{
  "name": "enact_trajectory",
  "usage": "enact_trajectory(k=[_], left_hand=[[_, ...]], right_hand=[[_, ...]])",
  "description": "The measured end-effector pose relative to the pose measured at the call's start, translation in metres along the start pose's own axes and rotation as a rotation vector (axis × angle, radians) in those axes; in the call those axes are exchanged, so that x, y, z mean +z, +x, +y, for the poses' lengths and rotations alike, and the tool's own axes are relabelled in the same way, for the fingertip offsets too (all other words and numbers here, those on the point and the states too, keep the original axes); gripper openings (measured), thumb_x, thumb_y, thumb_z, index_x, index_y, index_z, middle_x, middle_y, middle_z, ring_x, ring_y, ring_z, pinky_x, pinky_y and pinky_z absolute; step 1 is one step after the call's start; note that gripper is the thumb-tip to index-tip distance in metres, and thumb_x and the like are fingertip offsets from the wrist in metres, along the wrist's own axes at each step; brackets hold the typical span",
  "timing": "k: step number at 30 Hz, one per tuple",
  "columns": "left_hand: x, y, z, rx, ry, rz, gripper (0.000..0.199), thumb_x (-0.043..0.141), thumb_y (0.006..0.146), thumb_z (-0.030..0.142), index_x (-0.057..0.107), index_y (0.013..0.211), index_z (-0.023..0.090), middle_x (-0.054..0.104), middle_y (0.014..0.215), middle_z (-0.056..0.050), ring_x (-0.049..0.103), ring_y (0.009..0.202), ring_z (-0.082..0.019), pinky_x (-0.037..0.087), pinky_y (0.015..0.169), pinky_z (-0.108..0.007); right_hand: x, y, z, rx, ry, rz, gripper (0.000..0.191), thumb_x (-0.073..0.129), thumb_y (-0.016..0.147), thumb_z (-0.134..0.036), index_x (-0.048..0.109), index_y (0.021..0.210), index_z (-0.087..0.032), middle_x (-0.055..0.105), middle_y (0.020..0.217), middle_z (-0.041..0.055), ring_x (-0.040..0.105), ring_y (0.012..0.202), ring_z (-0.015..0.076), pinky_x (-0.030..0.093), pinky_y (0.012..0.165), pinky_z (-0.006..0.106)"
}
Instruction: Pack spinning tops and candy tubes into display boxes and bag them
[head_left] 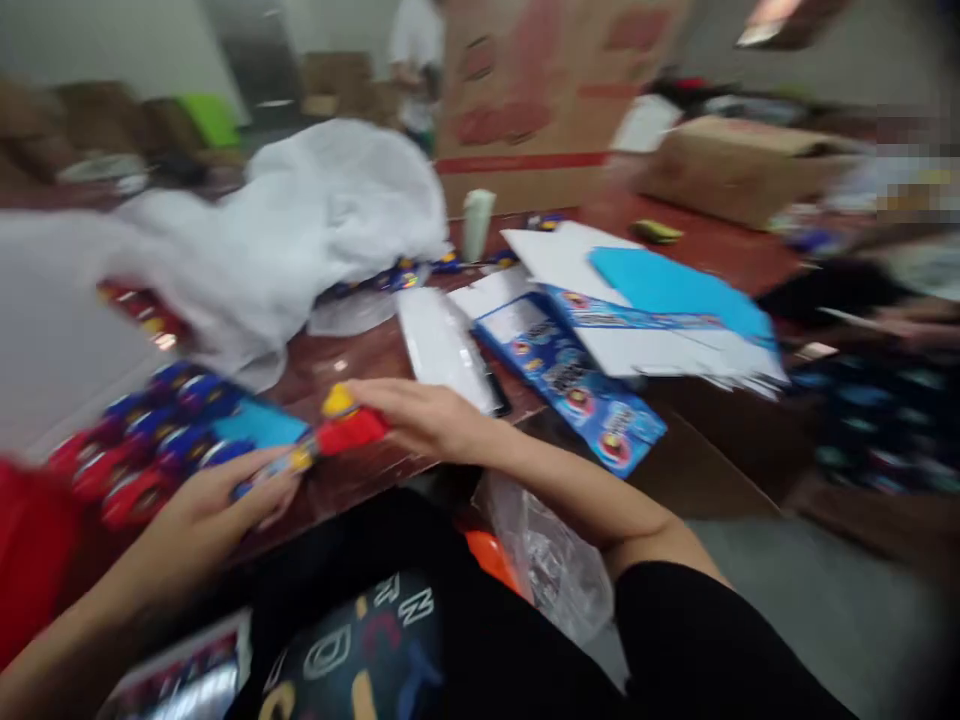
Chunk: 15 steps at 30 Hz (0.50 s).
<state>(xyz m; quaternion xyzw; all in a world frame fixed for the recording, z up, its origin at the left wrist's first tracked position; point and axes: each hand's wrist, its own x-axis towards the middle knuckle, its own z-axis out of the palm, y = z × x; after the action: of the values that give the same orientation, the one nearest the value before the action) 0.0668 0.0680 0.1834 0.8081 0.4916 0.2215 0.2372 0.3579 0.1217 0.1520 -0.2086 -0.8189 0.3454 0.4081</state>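
Note:
My left hand (232, 500) is closed around a small blue item (244, 489) with a yellow and grey end, blurred by motion. In my right hand (442, 420) is a small red item with a yellow top (349, 428), gripped by the fingers. The two items nearly meet over the table edge; I cannot tell whether they touch. Behind my left hand, several round-topped red and blue packs (161, 435) stand in rows, beside a light blue card (259, 424). A white box or card (442, 345) lies beyond my right hand.
Printed blue display cartons (570, 380) and white and blue sheets (667, 285) lie to the right. White wrapping (337, 200) is heaped at the back left. A large cardboard box (540, 100) stands behind. A clear plastic bag (559, 570) hangs below the table edge. Another person's hand (919, 330) is at right.

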Motion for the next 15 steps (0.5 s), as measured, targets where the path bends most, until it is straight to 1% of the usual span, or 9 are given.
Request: enact_trajectory(k=[2,4,6,7,8,10,12,13,15], left_hand=[[0.010,-0.020,-0.011,0.084,0.135,0.121,0.035,0.057,0.108,0.039,0.072,0.131,0.018,0.079,0.112,-0.006,0.075,0.096,-0.022,0.061,0.087,-0.030],[0.018,-0.028,-0.022,0.255,0.381,0.256,0.038,0.056,0.107,0.026,0.064,0.144,0.016,0.077,0.116,-0.010,0.073,0.103,-0.023,0.058,0.096,-0.033],[0.022,-0.032,-0.033,0.340,0.591,0.299,0.048,0.051,0.107,0.015,0.052,0.155,0.015,0.076,0.111,-0.011,0.071,0.099,-0.022,0.055,0.096,-0.035],[0.021,-0.034,-0.038,0.340,0.649,0.298,0.052,0.050,0.108,0.014,0.045,0.160,0.016,0.076,0.110,-0.010,0.071,0.097,-0.022,0.054,0.095,-0.035],[0.020,-0.036,-0.043,0.306,0.679,0.298,0.056,0.051,0.109,0.018,0.039,0.163,0.016,0.076,0.114,-0.011,0.070,0.099,-0.022,0.053,0.095,-0.036],[0.015,-0.040,-0.053,0.146,0.679,0.322,0.068,0.056,0.109,0.038,0.029,0.168,0.015,0.071,0.132,-0.016,0.068,0.115,-0.028,0.051,0.103,-0.041],[0.008,-0.043,-0.065,-0.068,0.662,0.358,0.084,0.055,0.106,0.059,0.026,0.169,0.013,0.055,0.156,-0.022,0.056,0.139,-0.035,0.043,0.115,-0.048],[0.006,-0.042,-0.070,-0.168,0.664,0.359,0.084,0.051,0.106,0.063,0.027,0.169,0.014,0.045,0.165,-0.021,0.046,0.150,-0.037,0.037,0.121,-0.051],[0.004,-0.039,-0.081,-0.314,0.681,0.315,0.066,0.042,0.111,0.055,0.038,0.167,0.020,0.033,0.174,-0.013,0.031,0.161,-0.035,0.025,0.129,-0.056]], right_hand=[[0.012,0.005,0.013,0.151,0.112,0.094,0.043,0.067,0.102,-0.038,0.069,0.141,-0.022,0.073,0.139,0.0082,0.073,0.122,0.0191,0.058,0.110,0.035],[0.024,0.012,0.022,0.360,0.256,0.094,0.044,0.068,0.100,-0.048,0.073,0.135,-0.021,0.080,0.123,0.0075,0.079,0.100,0.0184,0.067,0.090,0.034],[0.032,0.021,0.028,0.468,0.339,0.027,0.047,0.068,0.100,-0.052,0.072,0.135,-0.021,0.080,0.121,0.0083,0.079,0.095,0.0186,0.069,0.080,0.034],[0.035,0.027,0.032,0.472,0.341,-0.020,0.049,0.068,0.099,-0.051,0.070,0.139,-0.022,0.079,0.124,0.0088,0.079,0.098,0.0195,0.069,0.081,0.035],[0.036,0.034,0.036,0.447,0.321,-0.056,0.052,0.069,0.099,-0.050,0.067,0.144,-0.024,0.078,0.128,0.0089,0.078,0.103,0.0205,0.069,0.085,0.038],[0.037,0.051,0.051,0.328,0.224,-0.079,0.056,0.069,0.100,-0.044,0.059,0.152,-0.028,0.075,0.135,0.0087,0.076,0.111,0.0215,0.067,0.094,0.041],[0.039,0.073,0.072,0.155,0.040,-0.040,0.056,0.067,0.102,-0.039,0.056,0.156,-0.028,0.072,0.139,0.0093,0.076,0.113,0.0221,0.065,0.099,0.043],[0.043,0.084,0.083,0.068,-0.079,-0.026,0.053,0.064,0.103,-0.036,0.056,0.155,-0.028,0.072,0.140,0.0098,0.075,0.114,0.0223,0.064,0.101,0.042],[0.053,0.105,0.104,-0.073,-0.292,-0.102,0.046,0.057,0.107,-0.030,0.059,0.153,-0.026,0.071,0.141,0.0104,0.073,0.119,0.0224,0.062,0.103,0.041]])
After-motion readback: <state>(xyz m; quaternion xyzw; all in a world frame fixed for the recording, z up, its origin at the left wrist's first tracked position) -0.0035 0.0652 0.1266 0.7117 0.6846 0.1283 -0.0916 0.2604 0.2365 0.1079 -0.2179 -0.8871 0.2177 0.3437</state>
